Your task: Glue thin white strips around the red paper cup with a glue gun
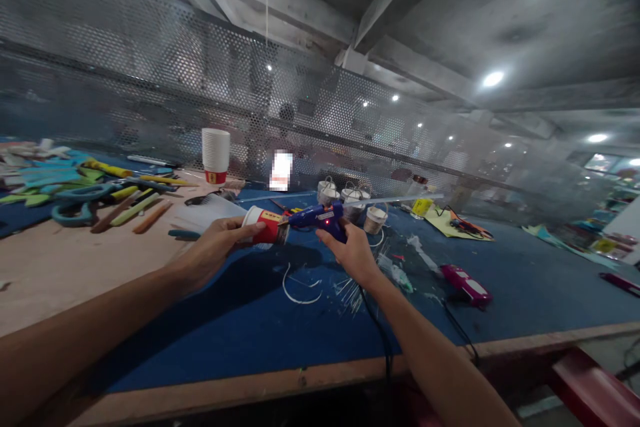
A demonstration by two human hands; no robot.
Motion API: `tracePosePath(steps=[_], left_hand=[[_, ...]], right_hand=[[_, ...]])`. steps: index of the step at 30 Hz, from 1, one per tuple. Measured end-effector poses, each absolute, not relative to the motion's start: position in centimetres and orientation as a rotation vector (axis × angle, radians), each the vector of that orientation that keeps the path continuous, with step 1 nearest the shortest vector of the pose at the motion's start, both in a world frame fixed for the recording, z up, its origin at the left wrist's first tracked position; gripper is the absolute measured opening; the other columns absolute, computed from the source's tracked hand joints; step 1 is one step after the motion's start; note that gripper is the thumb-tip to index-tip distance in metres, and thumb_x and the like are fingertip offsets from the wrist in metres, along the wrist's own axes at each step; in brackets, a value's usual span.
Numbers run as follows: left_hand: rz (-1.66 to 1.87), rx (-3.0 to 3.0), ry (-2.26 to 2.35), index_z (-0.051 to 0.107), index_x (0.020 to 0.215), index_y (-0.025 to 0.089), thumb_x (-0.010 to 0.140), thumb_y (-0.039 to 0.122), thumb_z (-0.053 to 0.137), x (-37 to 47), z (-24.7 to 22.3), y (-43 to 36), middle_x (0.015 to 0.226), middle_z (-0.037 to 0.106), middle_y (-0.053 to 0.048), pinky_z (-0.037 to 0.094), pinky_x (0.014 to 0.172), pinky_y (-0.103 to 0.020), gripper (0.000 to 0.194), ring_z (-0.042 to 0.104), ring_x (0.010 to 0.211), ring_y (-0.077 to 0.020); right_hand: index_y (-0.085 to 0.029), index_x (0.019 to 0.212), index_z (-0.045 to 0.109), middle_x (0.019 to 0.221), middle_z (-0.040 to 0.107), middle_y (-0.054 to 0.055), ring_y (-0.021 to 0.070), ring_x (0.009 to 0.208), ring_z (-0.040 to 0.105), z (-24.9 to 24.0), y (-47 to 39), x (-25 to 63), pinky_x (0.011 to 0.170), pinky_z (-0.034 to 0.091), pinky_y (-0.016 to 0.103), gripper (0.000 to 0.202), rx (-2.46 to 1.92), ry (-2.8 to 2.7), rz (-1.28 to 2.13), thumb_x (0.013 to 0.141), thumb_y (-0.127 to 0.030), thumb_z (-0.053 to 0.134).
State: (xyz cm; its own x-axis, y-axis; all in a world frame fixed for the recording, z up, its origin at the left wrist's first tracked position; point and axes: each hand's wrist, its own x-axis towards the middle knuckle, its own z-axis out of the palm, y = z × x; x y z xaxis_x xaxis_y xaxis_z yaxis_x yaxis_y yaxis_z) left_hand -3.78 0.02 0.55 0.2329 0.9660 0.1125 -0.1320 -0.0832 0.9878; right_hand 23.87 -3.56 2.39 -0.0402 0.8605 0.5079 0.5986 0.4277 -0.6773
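In my left hand (227,237) is a red and white paper cup (269,225), tipped on its side with its white rim toward the fingers. My right hand (353,247) grips a blue hot glue gun (317,215) by its handle, and a small red light glows on its body. The gun's nozzle points left and meets the cup's side, or comes very close to it; I cannot tell which. A black cord (375,323) runs down from the gun over the table's front edge. Below lie curved white strips (303,301) on the blue table surface.
A stack of paper cups (216,150) stands at the back left. Scissors (75,207) and several tools lie on the left. Small buckets with wire handles (354,199) stand behind the glue gun. A magenta device (466,285) lies right. A perforated metal screen (320,100) closes off the back.
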Motion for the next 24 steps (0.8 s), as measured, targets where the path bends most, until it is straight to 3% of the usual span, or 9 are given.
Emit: tracePosePath(steps=[13, 24], left_hand=[[1.151, 1.295, 0.888, 0.088, 0.094, 0.022, 0.079, 0.042, 0.089, -3.87, 0.29, 0.27, 0.103, 0.086, -0.012, 0.06, 0.085, -0.034, 0.025, 0.077, 0.094, -0.0267], [1.167, 1.292, 0.863, 0.088, 0.093, 0.022, 0.079, 0.041, 0.09, -3.94, 0.11, 0.58, 0.1, 0.086, -0.009, 0.057, 0.089, -0.032, 0.024, 0.076, 0.092, -0.0241]], right_hand=[[-0.02, 0.093, 0.07, 0.062, 0.061, 0.001, 0.0208, 0.063, 0.063, 2.72, -3.81, 23.92, 0.053, 0.046, 0.028, 0.041, -1.259, -1.717, 0.423, 0.089, -0.061, 0.071], [-0.021, 0.087, 0.062, 0.052, 0.05, -0.007, 0.0113, 0.04, 0.046, 2.67, -3.75, 23.95, 0.044, 0.037, 0.026, 0.039, -1.225, -1.64, 0.612, 0.09, -0.059, 0.072]])
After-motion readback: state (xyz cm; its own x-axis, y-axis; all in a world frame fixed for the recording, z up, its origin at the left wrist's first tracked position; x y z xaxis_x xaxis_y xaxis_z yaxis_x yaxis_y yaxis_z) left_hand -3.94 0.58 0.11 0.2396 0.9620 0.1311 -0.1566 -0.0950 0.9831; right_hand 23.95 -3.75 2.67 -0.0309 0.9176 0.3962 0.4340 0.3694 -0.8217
